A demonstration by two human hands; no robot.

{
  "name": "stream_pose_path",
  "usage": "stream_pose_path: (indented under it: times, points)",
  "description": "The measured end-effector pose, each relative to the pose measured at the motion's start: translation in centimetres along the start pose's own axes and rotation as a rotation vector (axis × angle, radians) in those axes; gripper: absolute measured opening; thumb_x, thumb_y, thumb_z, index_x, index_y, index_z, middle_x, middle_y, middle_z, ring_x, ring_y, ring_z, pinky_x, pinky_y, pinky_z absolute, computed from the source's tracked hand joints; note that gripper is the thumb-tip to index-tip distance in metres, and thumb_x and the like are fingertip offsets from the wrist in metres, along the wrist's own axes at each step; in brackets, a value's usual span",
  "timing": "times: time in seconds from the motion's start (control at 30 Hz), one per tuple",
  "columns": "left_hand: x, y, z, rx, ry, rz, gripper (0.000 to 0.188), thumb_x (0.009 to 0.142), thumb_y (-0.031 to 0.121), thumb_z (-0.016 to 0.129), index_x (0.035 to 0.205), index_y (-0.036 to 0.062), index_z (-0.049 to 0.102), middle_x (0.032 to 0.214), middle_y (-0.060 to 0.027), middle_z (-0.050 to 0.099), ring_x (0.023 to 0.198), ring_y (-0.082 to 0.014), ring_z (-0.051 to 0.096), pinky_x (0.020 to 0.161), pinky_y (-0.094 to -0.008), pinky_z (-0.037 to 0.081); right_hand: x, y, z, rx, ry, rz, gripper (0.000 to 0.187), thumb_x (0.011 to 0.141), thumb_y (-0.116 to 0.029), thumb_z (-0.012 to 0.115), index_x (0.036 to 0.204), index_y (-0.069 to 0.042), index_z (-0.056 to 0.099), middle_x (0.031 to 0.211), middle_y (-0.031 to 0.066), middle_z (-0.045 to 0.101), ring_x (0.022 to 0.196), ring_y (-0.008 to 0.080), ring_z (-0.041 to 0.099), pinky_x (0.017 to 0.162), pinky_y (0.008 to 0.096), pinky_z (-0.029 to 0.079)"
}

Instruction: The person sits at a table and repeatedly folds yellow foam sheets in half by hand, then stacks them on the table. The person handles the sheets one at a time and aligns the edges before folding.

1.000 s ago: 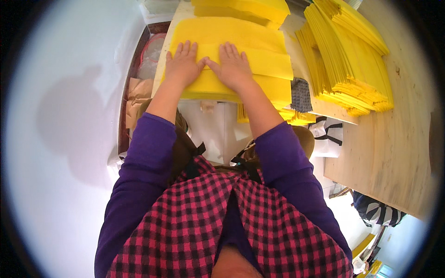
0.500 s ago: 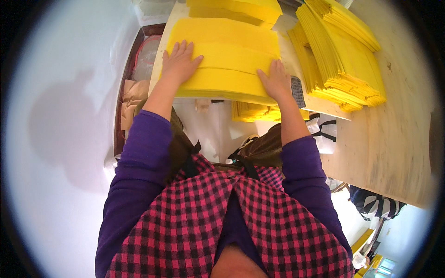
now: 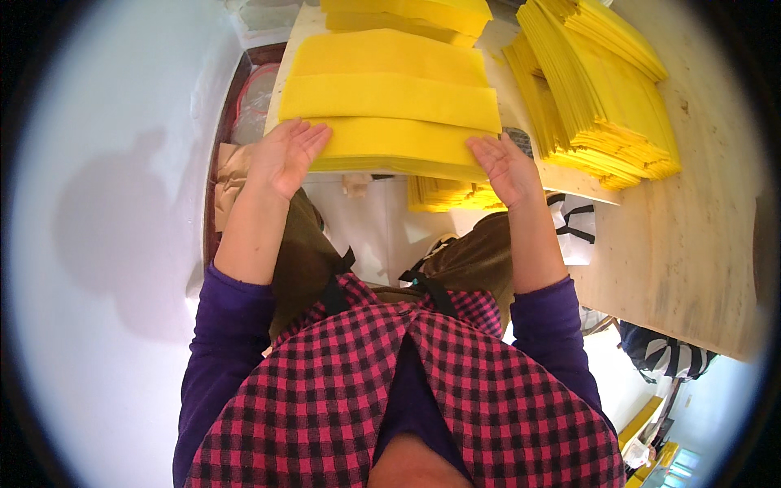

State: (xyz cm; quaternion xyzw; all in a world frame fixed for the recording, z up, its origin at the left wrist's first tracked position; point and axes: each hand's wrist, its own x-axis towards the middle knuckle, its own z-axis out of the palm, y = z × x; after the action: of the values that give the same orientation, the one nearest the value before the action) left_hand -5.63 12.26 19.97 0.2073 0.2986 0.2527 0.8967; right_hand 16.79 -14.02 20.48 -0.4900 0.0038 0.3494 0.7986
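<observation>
A stack of yellow felt-like sheets (image 3: 390,98) lies on the wooden table before me, a folded band running along its near side. At the near left corner of the stack is my left hand (image 3: 289,154), palm turned inward and up, fingers stretched out along the edge. My right hand (image 3: 506,169) mirrors it at the near right corner, fingers extended, palm facing in. Both sets of fingertips are at the stack's sides; neither hand is closed round anything.
Another yellow stack (image 3: 407,20) lies beyond. Tall bundles of folded yellow sheets (image 3: 602,98) stand at the right on the wooden tabletop (image 3: 659,244). More yellow sheets (image 3: 447,193) sit lower, under the table edge. Brown paper (image 3: 232,175) is at the left, by the white wall (image 3: 114,244).
Both hands have slid from lying palm-down on top of the stack back toward me, to its near corners, and have turned palms inward. The sheets look much the same.
</observation>
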Motion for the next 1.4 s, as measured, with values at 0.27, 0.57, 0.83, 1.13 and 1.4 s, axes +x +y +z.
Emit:
stream_pose_path:
  times: [0.27, 0.57, 0.83, 1.13, 1.4]
  points:
    - [1.4, 0.9, 0.3, -0.066, -0.022, -0.006, 0.056, 0.094, 0.012, 0.046, 0.136, -0.0132, 0.018, 0.141, -0.0283, 0.026, 0.132, -0.0379, 0.03, 0.111, -0.0455, 0.027, 2.8, -1.4, -1.1, 0.109, 0.035, 0.024, 0.041, 0.098, -0.018, 0.044, 0.122, 0.014, 0.036, 0.123, 0.03, 0.045, 0.115, 0.0391, 0.05, 0.098, 0.0413, 0.048]
    - [4.1, 3.5, 0.5, 0.053, 0.047, 0.018, 0.04, 0.093, 0.009, 0.047, 0.126, -0.0101, 0.034, 0.13, -0.0249, 0.043, 0.122, -0.0348, 0.044, 0.106, -0.0459, 0.036, 6.5, -3.2, -1.9, -0.282, 0.046, 0.052, 0.033, 0.094, -0.02, 0.054, 0.116, 0.004, 0.051, 0.101, 0.0188, 0.062, 0.092, 0.03, 0.063, 0.082, 0.0359, 0.056]
    - [7.9, 8.2, -0.5, 0.523, -0.045, -0.104, 0.038, 0.093, 0.019, 0.051, 0.124, -0.0026, 0.046, 0.12, -0.0165, 0.058, 0.105, -0.0269, 0.058, 0.091, -0.0365, 0.047, 8.1, -5.6, -1.0, -0.642, 0.062, 0.067, 0.028, 0.09, -0.021, 0.06, 0.108, 0.0, 0.058, 0.1, 0.0111, 0.064, 0.086, 0.019, 0.064, 0.074, 0.0304, 0.055]
    - [13.3, 9.6, 2.4, 0.703, -0.095, -0.057, 0.028, 0.091, 0.02, 0.055, 0.114, 0.0023, 0.056, 0.104, -0.009, 0.066, 0.09, -0.0181, 0.064, 0.077, -0.0283, 0.051, 13.9, -7.3, -0.7, -0.579, -0.135, 0.022, 0.02, 0.091, -0.02, 0.057, 0.101, -0.003, 0.061, 0.089, 0.0042, 0.065, 0.074, 0.0111, 0.06, 0.065, 0.0228, 0.05]
    - [18.3, 9.8, 3.7, 0.748, -0.104, -0.026, 0.033, 0.085, 0.006, 0.062, 0.116, 0.0026, 0.051, 0.11, -0.0107, 0.063, 0.096, -0.0213, 0.064, 0.085, -0.0355, 0.053, 20.0, -8.7, -1.1, -0.871, -0.224, 0.092, 0.016, 0.085, -0.024, 0.066, 0.093, -0.011, 0.061, 0.077, -0.0062, 0.055, 0.066, 0.004, 0.046, 0.057, 0.0181, 0.036]
